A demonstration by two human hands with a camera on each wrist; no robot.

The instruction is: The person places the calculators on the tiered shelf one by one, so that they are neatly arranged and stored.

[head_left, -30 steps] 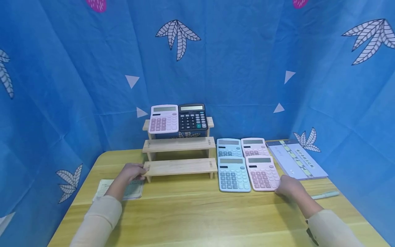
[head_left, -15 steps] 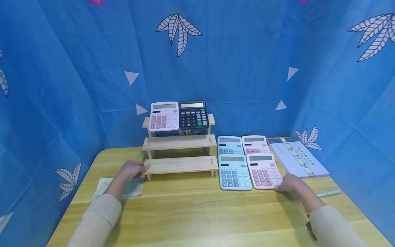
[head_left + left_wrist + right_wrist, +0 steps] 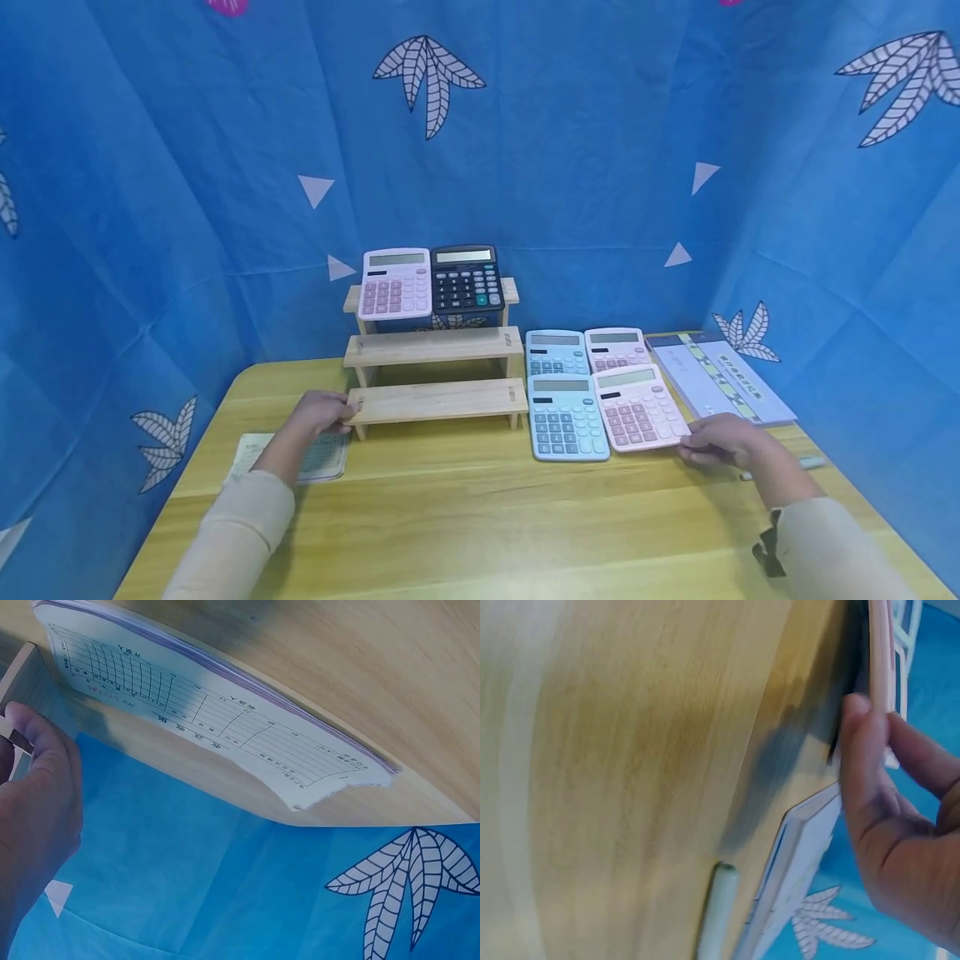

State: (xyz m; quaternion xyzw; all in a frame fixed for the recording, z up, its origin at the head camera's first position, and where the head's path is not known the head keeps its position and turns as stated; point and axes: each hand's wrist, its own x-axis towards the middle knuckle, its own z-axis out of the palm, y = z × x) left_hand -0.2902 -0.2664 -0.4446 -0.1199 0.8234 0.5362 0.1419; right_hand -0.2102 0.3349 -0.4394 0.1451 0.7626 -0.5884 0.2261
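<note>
At the lower right corner of the front pink calculator, my right hand pinches its edge between thumb and fingers. That calculator is slightly tilted, its near right side lifted off the table, as the right wrist view shows. A blue calculator lies close on its left. On the other side, my left hand grips the left end of the lowest step of a three-tier wooden stand. Across the top tier lean a pink calculator and a black calculator.
Behind the front pair lie another blue calculator and another pink calculator, partly covered. A pad with a printed cover lies at the right, with a pale green pen nearby. A paper form pad is beside the left hand.
My right hand has taken hold of the front pink calculator's corner and raised it, turning it a little. The left hand keeps its place on the stand.
</note>
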